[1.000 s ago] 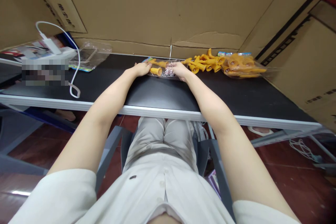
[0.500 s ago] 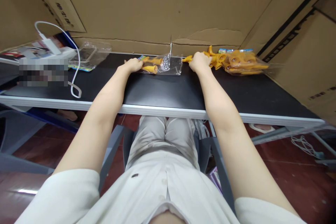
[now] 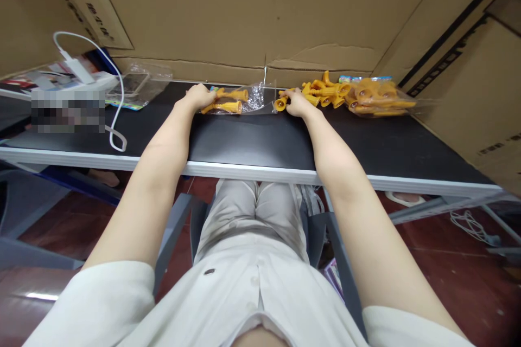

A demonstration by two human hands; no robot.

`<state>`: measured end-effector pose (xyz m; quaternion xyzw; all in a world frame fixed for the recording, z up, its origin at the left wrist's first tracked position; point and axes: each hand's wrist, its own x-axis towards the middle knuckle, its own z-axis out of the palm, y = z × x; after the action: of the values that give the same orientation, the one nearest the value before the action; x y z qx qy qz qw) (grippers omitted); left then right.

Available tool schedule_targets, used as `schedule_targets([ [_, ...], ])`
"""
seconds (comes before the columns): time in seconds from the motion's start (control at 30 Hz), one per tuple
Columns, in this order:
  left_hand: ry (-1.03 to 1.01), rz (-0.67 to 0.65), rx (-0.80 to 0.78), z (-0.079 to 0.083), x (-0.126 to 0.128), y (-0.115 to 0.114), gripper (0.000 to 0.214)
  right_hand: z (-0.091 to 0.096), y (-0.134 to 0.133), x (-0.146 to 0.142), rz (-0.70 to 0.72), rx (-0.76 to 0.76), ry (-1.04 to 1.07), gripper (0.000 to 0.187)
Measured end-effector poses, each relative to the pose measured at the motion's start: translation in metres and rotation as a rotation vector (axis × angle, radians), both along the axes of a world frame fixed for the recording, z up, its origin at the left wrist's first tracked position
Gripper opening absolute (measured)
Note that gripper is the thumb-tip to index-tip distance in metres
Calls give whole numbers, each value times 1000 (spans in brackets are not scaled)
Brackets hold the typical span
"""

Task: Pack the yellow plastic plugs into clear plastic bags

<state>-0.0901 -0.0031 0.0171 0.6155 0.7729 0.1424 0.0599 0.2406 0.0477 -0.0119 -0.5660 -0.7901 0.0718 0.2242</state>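
A clear plastic bag [image 3: 254,102] lies on the black table [image 3: 252,143] near its far edge, with two yellow trumpet-shaped toys [image 3: 228,105] inside. My left hand [image 3: 198,96] grips the bag's left end, fingers curled. My right hand [image 3: 296,102] is closed on a loose yellow toy [image 3: 280,103] just right of the bag's open end. Behind that hand sits a heap of loose yellow toys [image 3: 323,93].
A filled bag of yellow toys [image 3: 376,98] lies at the far right. A stack of empty clear bags [image 3: 138,87] and a white charger with cable [image 3: 87,68] are at the far left. Cardboard sheets [image 3: 260,11] wall the table's back and right side.
My right hand left the bag, reached to the loose heap and came back toward the bag's opening with a yellow toy. My left hand slid slightly left along the bag.
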Motion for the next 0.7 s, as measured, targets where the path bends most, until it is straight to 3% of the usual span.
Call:
schedule_targets([
  [0.17, 19, -8, -4, 2, 4, -4, 47, -4, 10, 0, 22, 94, 82, 47],
  [0.33, 8, -44, 10, 0, 3, -6, 44, 14, -4, -6, -111, 137, 235, 50],
  [0.53, -58, -53, 22, 1, 2, -10, 43, 42, -41, -13, -123, 112, -95, 44],
  [0.7, -23, -56, 24, -1, -4, -5, 47, 47, -55, -28, -73, 1, -248, 45],
])
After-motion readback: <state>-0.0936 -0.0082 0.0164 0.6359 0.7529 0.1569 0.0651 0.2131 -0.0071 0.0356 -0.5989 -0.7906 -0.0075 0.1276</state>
